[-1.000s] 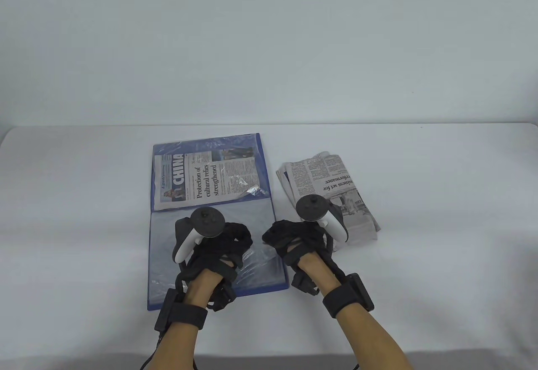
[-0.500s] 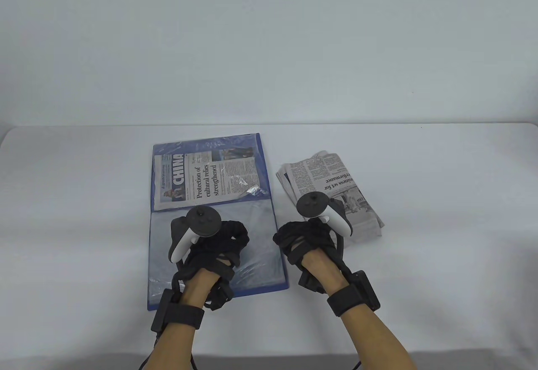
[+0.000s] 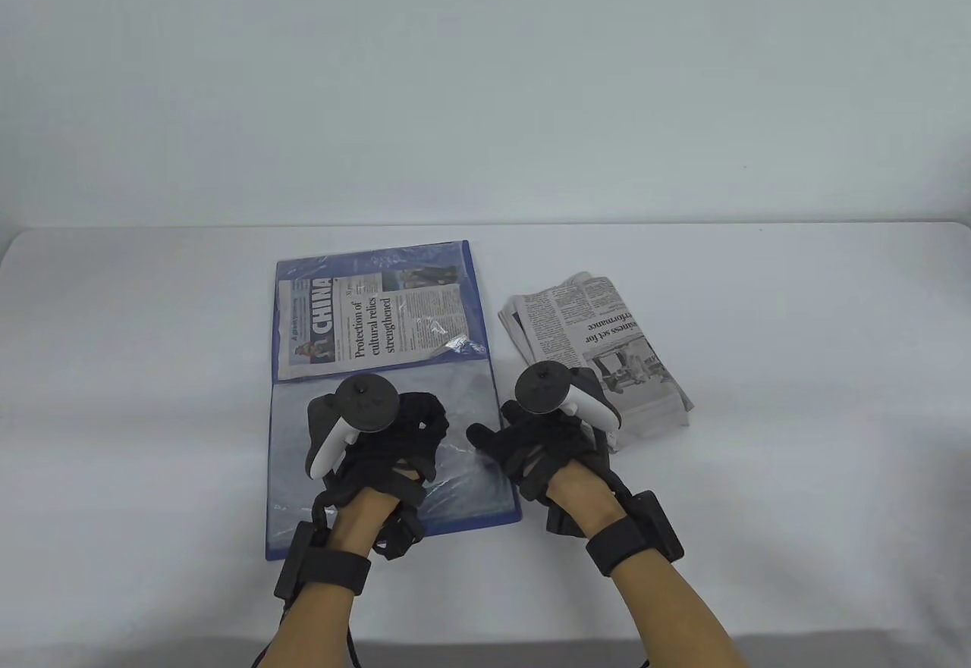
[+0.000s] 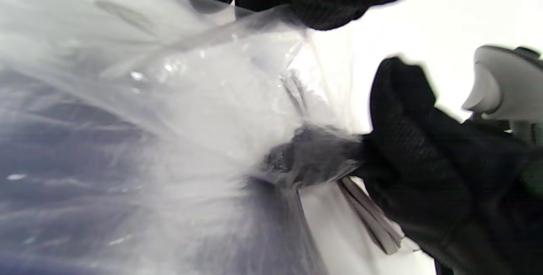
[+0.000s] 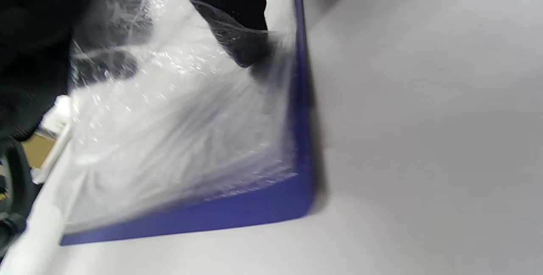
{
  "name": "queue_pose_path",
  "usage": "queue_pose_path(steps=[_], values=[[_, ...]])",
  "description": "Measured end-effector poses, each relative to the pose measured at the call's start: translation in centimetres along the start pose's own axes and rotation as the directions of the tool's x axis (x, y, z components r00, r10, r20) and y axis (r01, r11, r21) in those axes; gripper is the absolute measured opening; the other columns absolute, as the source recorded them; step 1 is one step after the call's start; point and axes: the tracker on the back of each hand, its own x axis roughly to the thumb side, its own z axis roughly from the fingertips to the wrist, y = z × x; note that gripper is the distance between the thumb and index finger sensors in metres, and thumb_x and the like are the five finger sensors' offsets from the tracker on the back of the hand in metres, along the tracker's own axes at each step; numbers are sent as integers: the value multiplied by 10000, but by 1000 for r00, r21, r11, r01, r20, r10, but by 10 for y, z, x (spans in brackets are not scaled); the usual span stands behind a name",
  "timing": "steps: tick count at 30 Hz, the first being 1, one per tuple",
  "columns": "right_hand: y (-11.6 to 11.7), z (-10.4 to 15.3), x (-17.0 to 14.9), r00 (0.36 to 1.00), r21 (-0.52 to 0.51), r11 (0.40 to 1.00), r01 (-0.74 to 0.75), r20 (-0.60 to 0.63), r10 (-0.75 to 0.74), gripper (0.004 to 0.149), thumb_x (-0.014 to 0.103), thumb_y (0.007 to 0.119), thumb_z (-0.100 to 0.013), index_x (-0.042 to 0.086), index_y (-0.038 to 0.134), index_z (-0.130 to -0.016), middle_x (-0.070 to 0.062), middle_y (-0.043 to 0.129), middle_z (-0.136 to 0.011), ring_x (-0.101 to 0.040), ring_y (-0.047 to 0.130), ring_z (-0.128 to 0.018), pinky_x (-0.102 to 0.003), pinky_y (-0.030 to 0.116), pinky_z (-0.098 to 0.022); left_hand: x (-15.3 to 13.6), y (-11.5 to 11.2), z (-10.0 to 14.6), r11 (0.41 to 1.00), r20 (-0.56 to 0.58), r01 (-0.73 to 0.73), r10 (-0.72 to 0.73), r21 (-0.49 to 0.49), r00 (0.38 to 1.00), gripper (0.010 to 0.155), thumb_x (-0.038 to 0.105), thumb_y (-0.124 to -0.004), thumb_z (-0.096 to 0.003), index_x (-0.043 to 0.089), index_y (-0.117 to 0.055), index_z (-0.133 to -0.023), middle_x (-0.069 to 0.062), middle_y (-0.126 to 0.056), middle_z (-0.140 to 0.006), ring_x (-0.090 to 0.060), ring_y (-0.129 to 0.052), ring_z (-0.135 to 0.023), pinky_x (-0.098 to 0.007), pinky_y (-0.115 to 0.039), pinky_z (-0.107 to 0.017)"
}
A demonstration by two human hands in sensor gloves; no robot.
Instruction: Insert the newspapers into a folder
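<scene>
A blue folder (image 3: pixel 475 281) lies open on the table. Its far page holds a folded newspaper (image 3: pixel 372 327) inside a clear sleeve. My left hand (image 3: pixel 425 429) rests on the near page and grips its clear plastic sleeve (image 4: pixel 191 109), pulling it up. My right hand (image 3: pixel 497 425) is at the folder's right edge. Its fingers (image 5: pixel 250 50) are spread and reach in under the plastic (image 5: pixel 178 139). One of them shows through the sleeve in the left wrist view (image 4: pixel 314 156). A stack of folded newspapers (image 3: pixel 599 334) lies just right of the folder, beyond my right hand.
The white table (image 3: pixel 796 395) stretches to the right and left of the folder. The folder's near right corner (image 5: pixel 297 207) lies flat on the table. A pale wall stands behind the table's far edge.
My right hand has moved left from the newspaper stack's near corner to the folder's right edge, and its fingers have spread into the sleeve. My left hand has barely moved.
</scene>
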Motion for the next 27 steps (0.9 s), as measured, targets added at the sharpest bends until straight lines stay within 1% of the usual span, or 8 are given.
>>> queue_pose_path(steps=[6, 9, 11, 12, 14, 20, 24, 27], values=[[-21, 11, 0, 988, -23, 993, 112, 109, -109, 768, 613, 582, -540, 22, 695, -1017, -259, 227, -1097, -540, 21, -949, -746, -34, -481, 0, 1, 1, 1000, 3, -12, 12, 2, 1000, 416, 426, -651, -629, 286, -558, -1010, 21, -513, -1192, -338, -460, -1173, -595, -421, -891], [-62, 41, -10, 953, -192, 947, 256, 214, -214, 703, 539, 621, -588, -20, 649, -1015, -270, 363, -1089, -539, 262, -990, -763, 93, -572, -2, 0, 0, 999, 1, -13, 13, -32, 1000, 414, 424, -655, -634, 283, -568, -1013, 0, -520, -1193, -347, -458, -1173, -605, -415, -887], [-82, 63, -29, 953, -355, 887, 293, 182, -242, 671, 512, 638, -599, -35, 673, -985, -262, 449, -1076, -533, 368, -985, -770, 158, -599, -1, 0, 0, 999, 1, -18, 18, -36, 1000, 415, 423, -657, -632, 282, -571, -1012, 8, -523, -1192, -348, -456, -1173, -607, -414, -886], [-94, 78, -50, 959, -465, 840, 280, 98, -266, 644, 494, 662, -604, -39, 684, -964, -259, 450, -1074, -531, 376, -983, -767, 166, -602, -1, 0, 0, 999, 2, -17, 17, -37, 1000, 414, 423, -657, -633, 282, -570, -1013, 8, -521, -1193, -348, -454, -1174, -607, -413, -887], [-100, 92, -81, 950, -518, 831, 202, -102, -295, 642, 479, 698, -608, -36, 610, -980, -260, 367, -1080, -534, 315, -984, -769, 152, -594, -1, 0, 0, 999, 4, -15, 15, -43, 1000, 414, 423, -657, -633, 283, -571, -1013, 1, -524, -1193, -348, -456, -1173, -608, -412, -886], [-90, 97, -147, 742, -369, 923, -112, -649, -169, 873, 557, 789, -556, -58, 384, -1026, -275, 222, -1057, -557, 237, -967, -763, 132, -587, -1, -2, 0, 999, -1, -7, 7, -54, 1000, 415, 425, -658, -633, 284, -571, -1014, 15, -521, -1194, -352, -451, -1174, -610, -409, -887], [-90, 90, -149, 724, -369, 884, -288, -687, -50, 600, 401, 832, -571, 1, 598, -952, -225, 446, -1037, -506, 461, -952, -727, 280, -649, -1, -2, 0, 998, -4, 0, -1, -60, 1000, 414, 424, -661, -632, 285, -574, -1013, 10, -525, -1194, -351, -452, -1176, -610, -410, -887], [-94, 95, -153, 751, -471, 849, -239, -644, -146, 453, 325, 805, -589, 42, 682, -921, -203, 541, -1015, -478, 547, -933, -709, 319, -657, -1, 0, 0, 998, -2, -4, 3, -56, 1000, 413, 423, -665, -632, 287, -578, -1012, 17, -526, -1195, -344, -453, -1178, -609, -409, -890]])
